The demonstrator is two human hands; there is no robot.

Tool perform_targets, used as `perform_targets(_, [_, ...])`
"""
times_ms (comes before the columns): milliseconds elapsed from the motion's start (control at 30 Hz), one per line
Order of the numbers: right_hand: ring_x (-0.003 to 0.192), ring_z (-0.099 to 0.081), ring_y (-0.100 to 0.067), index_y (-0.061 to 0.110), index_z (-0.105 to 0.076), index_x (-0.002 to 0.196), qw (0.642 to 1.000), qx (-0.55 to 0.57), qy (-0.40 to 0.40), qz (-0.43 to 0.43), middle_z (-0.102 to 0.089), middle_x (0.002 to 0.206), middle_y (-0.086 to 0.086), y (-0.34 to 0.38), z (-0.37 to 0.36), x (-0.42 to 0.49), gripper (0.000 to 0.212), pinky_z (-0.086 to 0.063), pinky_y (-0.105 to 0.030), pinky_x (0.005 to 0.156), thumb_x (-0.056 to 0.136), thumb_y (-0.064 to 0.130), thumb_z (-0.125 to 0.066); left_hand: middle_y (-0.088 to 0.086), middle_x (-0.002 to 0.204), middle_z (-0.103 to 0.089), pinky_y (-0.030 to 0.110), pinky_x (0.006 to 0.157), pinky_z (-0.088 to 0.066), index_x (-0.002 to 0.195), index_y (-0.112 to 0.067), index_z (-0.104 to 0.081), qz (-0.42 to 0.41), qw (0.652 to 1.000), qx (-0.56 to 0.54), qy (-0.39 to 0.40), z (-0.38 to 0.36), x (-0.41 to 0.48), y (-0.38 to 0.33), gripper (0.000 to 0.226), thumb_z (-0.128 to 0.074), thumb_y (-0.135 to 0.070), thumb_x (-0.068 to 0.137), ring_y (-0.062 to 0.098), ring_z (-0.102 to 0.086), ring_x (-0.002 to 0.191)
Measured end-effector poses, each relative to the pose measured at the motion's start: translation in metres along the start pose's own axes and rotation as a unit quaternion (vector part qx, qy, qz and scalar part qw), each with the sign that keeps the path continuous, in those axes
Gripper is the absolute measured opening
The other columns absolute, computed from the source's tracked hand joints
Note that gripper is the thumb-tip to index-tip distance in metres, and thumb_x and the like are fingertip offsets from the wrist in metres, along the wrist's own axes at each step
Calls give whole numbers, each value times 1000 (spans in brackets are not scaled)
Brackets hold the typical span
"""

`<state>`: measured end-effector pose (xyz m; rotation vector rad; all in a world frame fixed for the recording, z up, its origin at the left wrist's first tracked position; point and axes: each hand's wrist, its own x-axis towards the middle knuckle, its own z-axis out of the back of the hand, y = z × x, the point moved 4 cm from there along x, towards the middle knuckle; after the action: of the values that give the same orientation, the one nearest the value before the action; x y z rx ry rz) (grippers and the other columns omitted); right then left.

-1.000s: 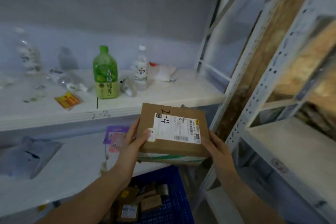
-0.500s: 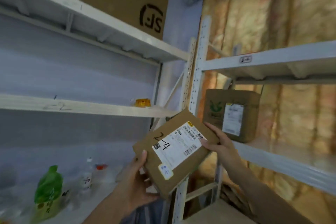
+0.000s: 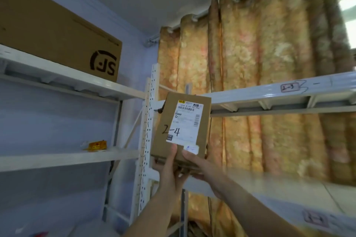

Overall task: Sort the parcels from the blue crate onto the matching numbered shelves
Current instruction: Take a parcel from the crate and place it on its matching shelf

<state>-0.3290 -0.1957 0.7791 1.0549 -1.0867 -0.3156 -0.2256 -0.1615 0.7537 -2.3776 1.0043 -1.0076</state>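
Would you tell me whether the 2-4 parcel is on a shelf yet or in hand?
In hand: both hands, left and right, grip the parcel's lower end, holding it upright.

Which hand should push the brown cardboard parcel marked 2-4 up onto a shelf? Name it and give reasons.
Probably the right hand. It cups the bottom edge of the brown cardboard parcel on the side of the white metal shelf labelled 2-3, where the open shelves lie. The left hand only steadies it near the upright post.
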Motion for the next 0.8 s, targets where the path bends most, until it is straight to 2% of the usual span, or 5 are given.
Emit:
perform_targets(300, [94,-63,10,49,-47,124,989,-112,-57,80,-67,106,29,24,96,-29,67,-49,-5,68,67,43,-82,-8,123,-63,23,85,-54,125,-35,-52,-33,922,338,184,-30,-4,1,35,-58,-34,90,7,-62,109])
perform_targets(400, [98,-64,7,48,-51,120,974,-181,-103,90,-67,104,31,20,106,-45,47,-50,-11,77,76,49,-70,-5,130,-56,34,98,-50,130,-33,-43,-46,904,367,213,-44,-7,12,36,-49,-24,96,14,-55,119])
perform_targets(500, [96,-65,-3,39,-45,131,931,-309,-171,96,-68,106,22,14,115,-64,49,-53,-29,81,86,55,-55,1,139,-49,41,109,-38,144,-21,-27,-51,888,385,246,-51,-12,28,50,-44,-21,98,18,-46,128])
perform_targets(633, [95,-64,-21,29,-32,140,854,-471,-217,36,-66,112,5,16,137,-85,52,-44,-32,66,94,52,-42,-10,135,-42,9,95,-42,147,-21,-11,33,840,416,348,-60,-24,56,67,-52,-15,94,7,-41,125])
perform_targets(800, [121,-46,-11,27,-10,144,931,-352,-88,-47,-46,139,2,37,163,-107,66,-40,-23,98,95,15,-53,-24,123,-48,2,85,-43,140,-32,-19,13,836,383,394,-90,-31,72,69,-59,-7,89,-11,-47,110])
